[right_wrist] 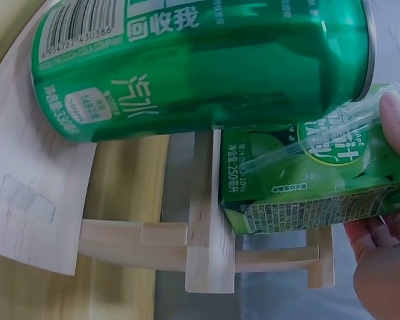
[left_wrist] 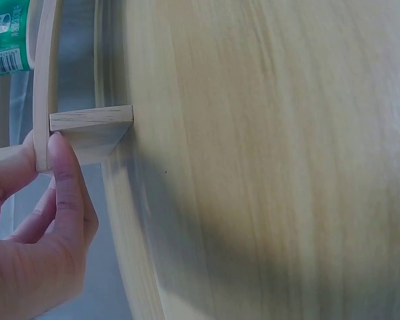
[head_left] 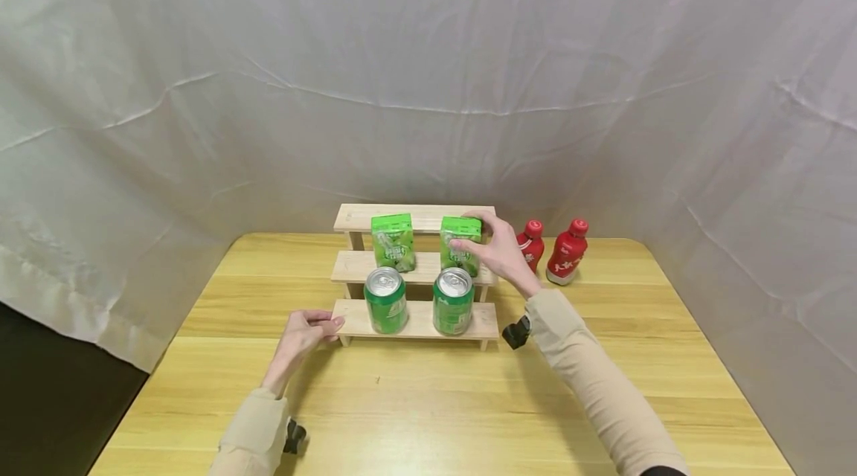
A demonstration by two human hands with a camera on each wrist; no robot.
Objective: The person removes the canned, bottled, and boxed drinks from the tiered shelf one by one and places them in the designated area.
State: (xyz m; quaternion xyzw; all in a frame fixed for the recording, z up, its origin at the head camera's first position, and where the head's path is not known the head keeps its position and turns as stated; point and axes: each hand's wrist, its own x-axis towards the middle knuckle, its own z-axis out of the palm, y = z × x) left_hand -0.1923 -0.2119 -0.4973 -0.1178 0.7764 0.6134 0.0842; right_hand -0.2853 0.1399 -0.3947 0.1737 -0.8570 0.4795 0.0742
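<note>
A three-tier wooden shelf (head_left: 420, 320) stands on the table. My left hand (head_left: 304, 335) pinches the left end of its lowest board (left_wrist: 45, 87) between thumb and fingers. On the middle tier, my right hand (head_left: 498, 249) grips a green juice box (head_left: 457, 242) by its sides near the top; in the right wrist view the box (right_wrist: 287, 193) rests its base on the board. Another juice box (head_left: 393, 242) stands to its left on the same tier. Two green soda cans, the left can (head_left: 386, 305) and the right can (head_left: 452, 305), stand upright on the lowest tier.
Two red bottles stand on the table right of the shelf, one (head_left: 566, 253) in full view and one (head_left: 531, 244) partly behind my right hand. The top board (head_left: 428, 217) is behind the juice boxes. A grey curtain (head_left: 428, 89) hangs around the wooden table (head_left: 415, 401).
</note>
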